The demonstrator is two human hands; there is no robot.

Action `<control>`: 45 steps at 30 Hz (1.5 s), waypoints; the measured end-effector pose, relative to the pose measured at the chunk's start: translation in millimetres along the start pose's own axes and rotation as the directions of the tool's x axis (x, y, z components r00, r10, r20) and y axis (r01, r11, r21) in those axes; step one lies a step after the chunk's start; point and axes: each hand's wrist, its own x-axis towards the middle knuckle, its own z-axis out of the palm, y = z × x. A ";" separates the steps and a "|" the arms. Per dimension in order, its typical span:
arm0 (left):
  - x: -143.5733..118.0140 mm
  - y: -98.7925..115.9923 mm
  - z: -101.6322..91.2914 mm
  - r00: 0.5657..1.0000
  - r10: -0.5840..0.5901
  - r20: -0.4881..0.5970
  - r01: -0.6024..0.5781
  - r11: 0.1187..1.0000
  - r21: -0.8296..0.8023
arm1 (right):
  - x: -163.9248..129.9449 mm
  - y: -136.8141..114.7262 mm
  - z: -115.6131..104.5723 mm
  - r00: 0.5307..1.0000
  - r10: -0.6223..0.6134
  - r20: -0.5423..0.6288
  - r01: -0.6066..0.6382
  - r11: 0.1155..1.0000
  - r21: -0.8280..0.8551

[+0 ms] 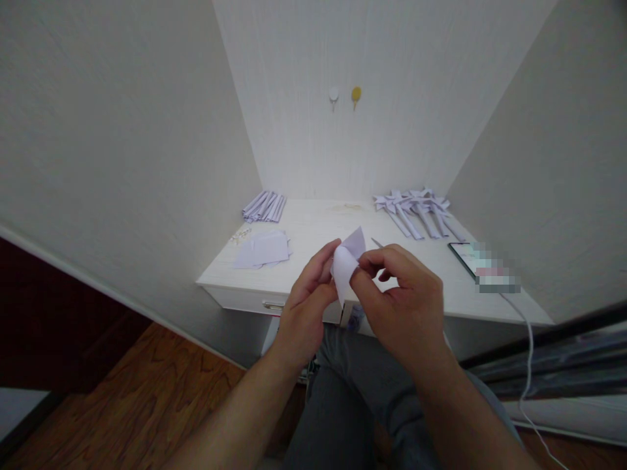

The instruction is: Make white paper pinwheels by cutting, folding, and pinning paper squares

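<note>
— Where's the paper piece (347, 261)?

— Up in the air over the near edge of the table (318, 228), pinched between both hands: the left hand (306, 303) grips its left side, the right hand (406, 300) its right, fingertips closed on it.

— Which step?

— Looks like mid-fold, I'd judge; the crease itself is hidden. Next calls for pressing the fold flat.

— Room?

— Bare table just ahead, between the flat sheets (262, 250), rolled strips (264, 206), finished pieces (416, 209) and phone (470, 258). Walls close in on three sides.
</note>
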 end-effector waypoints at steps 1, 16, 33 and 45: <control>-0.1 1.3 0.4 1.000 -0.007 0.000 0.007 1.000 0.006 | 0.4 0.4 0.0 1.000 0.009 0.001 -0.009 1.000 0.024; 1.1 13.2 -3.6 0.966 0.222 -0.132 -0.183 0.950 0.253 | 9.4 19.0 4.4 0.935 0.317 0.157 -0.352 0.790 0.501; -1.1 32.4 4.8 0.863 0.505 -0.023 -0.413 0.730 0.545 | 3.7 33.7 6.1 0.931 0.142 0.337 -0.352 0.599 0.719; 6.6 61.9 -25.7 0.859 0.316 0.404 -0.509 0.433 0.744 | 7.5 5.7 -8.3 0.958 -0.026 0.287 -0.105 0.897 0.430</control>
